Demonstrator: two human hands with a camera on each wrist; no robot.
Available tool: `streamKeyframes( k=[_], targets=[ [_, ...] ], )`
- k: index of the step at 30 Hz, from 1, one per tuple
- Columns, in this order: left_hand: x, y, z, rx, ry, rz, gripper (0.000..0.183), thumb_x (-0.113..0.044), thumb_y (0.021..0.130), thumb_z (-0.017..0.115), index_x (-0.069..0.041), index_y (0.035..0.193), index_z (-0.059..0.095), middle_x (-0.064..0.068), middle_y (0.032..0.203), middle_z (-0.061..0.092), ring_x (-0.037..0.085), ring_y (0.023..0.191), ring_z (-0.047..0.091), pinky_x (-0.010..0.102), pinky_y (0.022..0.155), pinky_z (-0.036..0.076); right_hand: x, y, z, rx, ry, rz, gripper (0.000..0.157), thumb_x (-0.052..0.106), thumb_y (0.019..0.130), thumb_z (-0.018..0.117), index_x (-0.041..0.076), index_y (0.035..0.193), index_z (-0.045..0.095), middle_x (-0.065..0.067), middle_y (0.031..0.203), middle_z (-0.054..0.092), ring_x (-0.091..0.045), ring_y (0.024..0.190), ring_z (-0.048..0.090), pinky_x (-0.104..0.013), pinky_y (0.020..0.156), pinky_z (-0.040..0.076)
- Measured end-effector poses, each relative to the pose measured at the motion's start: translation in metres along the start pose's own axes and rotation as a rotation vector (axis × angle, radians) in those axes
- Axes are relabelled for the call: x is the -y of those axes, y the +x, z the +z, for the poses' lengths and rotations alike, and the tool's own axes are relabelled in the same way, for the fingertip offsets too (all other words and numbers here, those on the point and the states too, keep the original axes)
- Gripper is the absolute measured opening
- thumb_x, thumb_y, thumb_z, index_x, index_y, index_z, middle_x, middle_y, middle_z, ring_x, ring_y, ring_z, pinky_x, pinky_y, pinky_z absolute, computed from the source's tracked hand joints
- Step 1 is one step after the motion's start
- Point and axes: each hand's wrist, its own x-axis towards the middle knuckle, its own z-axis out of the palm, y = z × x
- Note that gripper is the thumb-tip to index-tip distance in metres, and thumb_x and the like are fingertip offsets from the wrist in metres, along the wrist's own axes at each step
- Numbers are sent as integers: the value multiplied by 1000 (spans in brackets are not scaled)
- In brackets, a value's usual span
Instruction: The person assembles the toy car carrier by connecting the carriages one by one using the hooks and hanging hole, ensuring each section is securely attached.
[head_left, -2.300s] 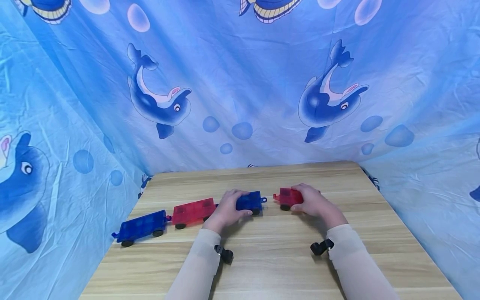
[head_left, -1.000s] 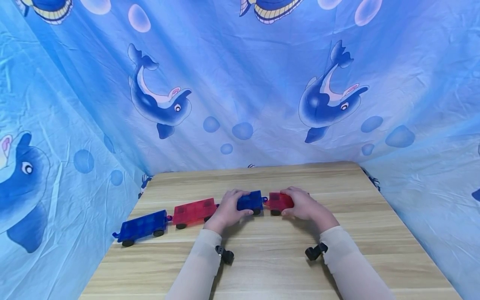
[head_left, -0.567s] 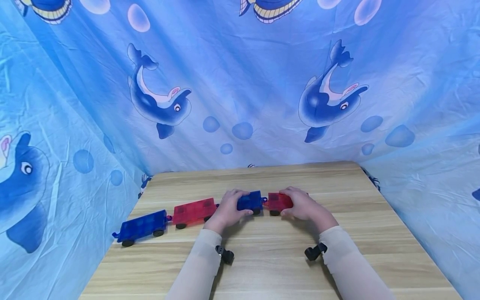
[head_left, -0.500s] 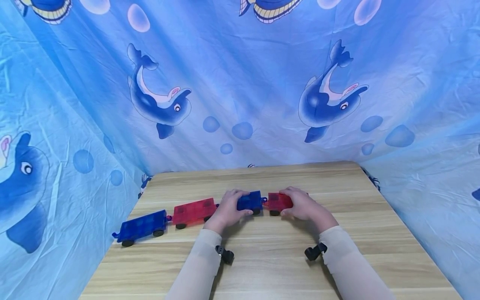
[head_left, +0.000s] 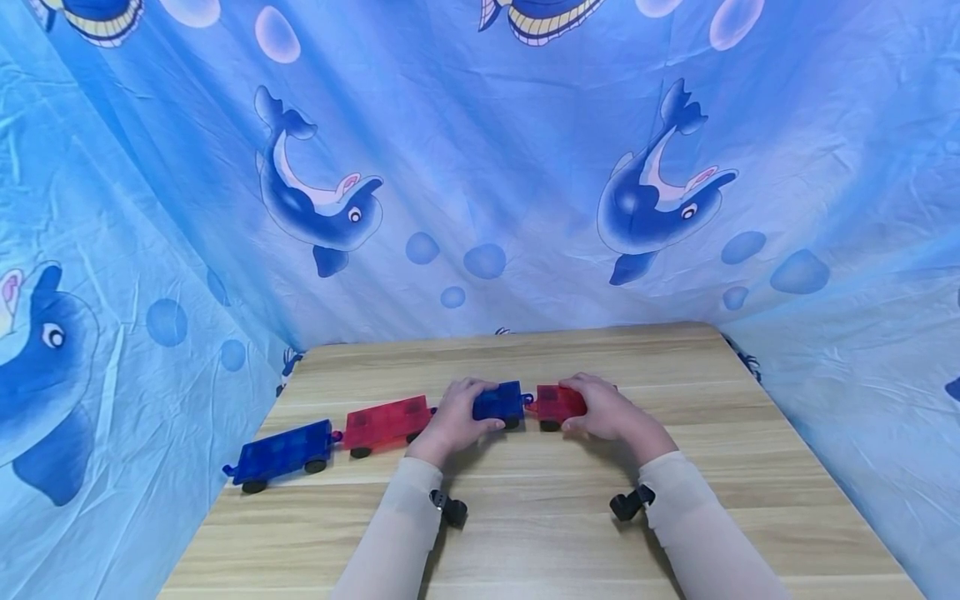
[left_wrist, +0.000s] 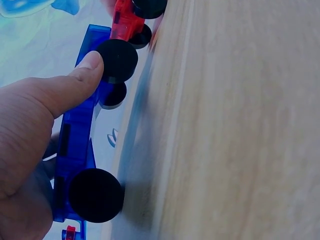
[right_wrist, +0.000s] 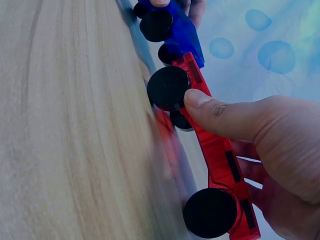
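Note:
My left hand (head_left: 453,421) grips a translucent blue toy wagon (head_left: 499,402) near the middle of the table, its thumb (left_wrist: 82,82) along the side by a black wheel. Just to the right, my right hand (head_left: 606,410) holds a red toy wagon (head_left: 555,403), partly hidden under the palm; the thumb (right_wrist: 207,107) presses its side near a front wheel. The red wagon's hook overlaps the blue wagon's ring (head_left: 528,399) between the hands. Leftward, a second red wagon (head_left: 386,422) and a second blue wagon (head_left: 279,452) continue the row, linked by their couplings.
The wagons stand on a wood-grain table (head_left: 540,533), whose far edge meets a blue curtain (head_left: 480,183) printed with dolphins. Black wrist cameras are strapped to both sleeved forearms. More curtain hangs along the left and right sides.
My right hand has moved left with the red wagon, closing the gap to the blue wagon so their couplings meet. My left hand has stayed in place; the last half second shows almost no motion.

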Motion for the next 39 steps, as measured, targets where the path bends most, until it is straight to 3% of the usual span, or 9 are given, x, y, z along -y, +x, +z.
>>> streamKeyframes(
  k=[20, 29, 39],
  targets=[
    [-1, 0, -1, 12, 19, -17, 69, -49, 89, 82, -32, 150, 56, 0, 150, 53, 27, 141, 43, 54, 115, 42, -1, 0, 1, -11, -9, 0, 82, 27, 82, 92, 11, 153, 54, -8, 142, 59, -30, 129, 56, -56, 105, 49],
    [-3, -2, -4, 28, 15, -5, 68, -48, 90, 82, -28, 150, 57, 4, 152, 52, 37, 148, 38, 60, 118, 35, -1, 0, 1, -13, 1, 12, 82, 27, 82, 93, 13, 153, 54, -6, 141, 60, -29, 128, 56, -55, 105, 49],
    [-3, -2, -4, 33, 16, -15, 69, -49, 90, 81, -29, 151, 56, 3, 152, 52, 32, 145, 42, 58, 116, 39, -2, 1, 3, -16, -5, 7, 82, 27, 81, 93, 12, 153, 54, -5, 139, 60, -28, 126, 56, -54, 105, 49]
  ],
)
